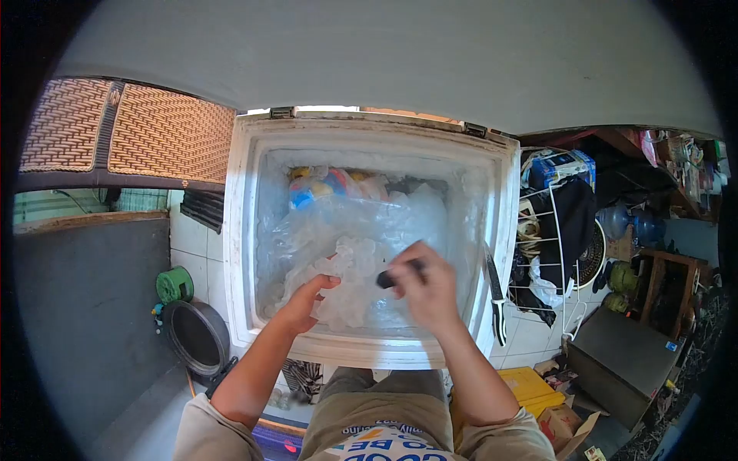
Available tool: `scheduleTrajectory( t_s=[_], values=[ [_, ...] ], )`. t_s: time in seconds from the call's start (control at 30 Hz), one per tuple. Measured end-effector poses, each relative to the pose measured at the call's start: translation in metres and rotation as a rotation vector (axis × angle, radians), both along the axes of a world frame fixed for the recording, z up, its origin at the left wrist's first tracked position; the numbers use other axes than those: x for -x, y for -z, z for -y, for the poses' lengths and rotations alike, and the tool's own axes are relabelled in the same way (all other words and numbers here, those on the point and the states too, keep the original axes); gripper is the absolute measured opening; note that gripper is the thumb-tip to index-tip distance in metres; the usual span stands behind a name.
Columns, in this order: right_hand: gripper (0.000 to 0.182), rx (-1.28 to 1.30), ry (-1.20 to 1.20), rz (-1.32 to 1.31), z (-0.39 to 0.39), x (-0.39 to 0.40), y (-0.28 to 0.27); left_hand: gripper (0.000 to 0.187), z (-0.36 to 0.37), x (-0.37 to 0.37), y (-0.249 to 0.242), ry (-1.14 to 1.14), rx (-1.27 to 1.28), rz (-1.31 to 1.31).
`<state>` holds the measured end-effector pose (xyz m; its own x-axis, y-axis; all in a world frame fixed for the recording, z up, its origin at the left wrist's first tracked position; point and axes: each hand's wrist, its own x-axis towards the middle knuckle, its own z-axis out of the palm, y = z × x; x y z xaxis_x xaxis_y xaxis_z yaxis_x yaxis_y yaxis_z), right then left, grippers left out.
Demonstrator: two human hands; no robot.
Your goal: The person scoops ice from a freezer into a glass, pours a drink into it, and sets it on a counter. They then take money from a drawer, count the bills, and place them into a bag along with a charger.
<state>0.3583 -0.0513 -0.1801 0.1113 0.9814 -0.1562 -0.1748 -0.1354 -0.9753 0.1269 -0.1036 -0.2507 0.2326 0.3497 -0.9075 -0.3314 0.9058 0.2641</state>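
Set within the freezer (240, 253), at the centre of the frame: ice (350, 298), a pale, lumpy mass. Cupped this mass at its left side with the left hand (301, 307), with thumb (323, 283) bent over the edge and fingers slightly spread, partly hidden beneath. Curled the right hand (427, 283) around a dark tool (387, 279) just right of the ice, with fingers tightly bent; through blur, could not tell the tool's kind or any contact with the ice. Showed plastic (315, 227) behind, toward the upper middle, and a knife (496, 298) on the rim at centre right. Risked, in judgement, a blow to the left thumb, from a stray stroke of the tool or a slide of slick ice out of a loose hold. Risked also a fall of the knife, from a wide swing of the right forearm (477, 369).
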Motion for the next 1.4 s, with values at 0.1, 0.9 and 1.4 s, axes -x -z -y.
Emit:
scheduleTrajectory(
  t_s=[0.1,0.9,1.4],
  values=[
    [0.010,-0.157,-0.382,0.407,0.000,0.009,0.009,0.063,-0.009,-0.006,-0.020,0.025,0.010,-0.061],
    [0.013,-0.212,0.163,0.246,-0.024,-0.004,0.008,0.059,0.001,0.008,-0.012,0.049,0.009,-0.123],
    [0.012,-0.146,-0.448,0.612,0.021,0.013,0.033,0.056,0.000,-0.001,-0.029,0.218,0.026,-0.147]
  ],
)
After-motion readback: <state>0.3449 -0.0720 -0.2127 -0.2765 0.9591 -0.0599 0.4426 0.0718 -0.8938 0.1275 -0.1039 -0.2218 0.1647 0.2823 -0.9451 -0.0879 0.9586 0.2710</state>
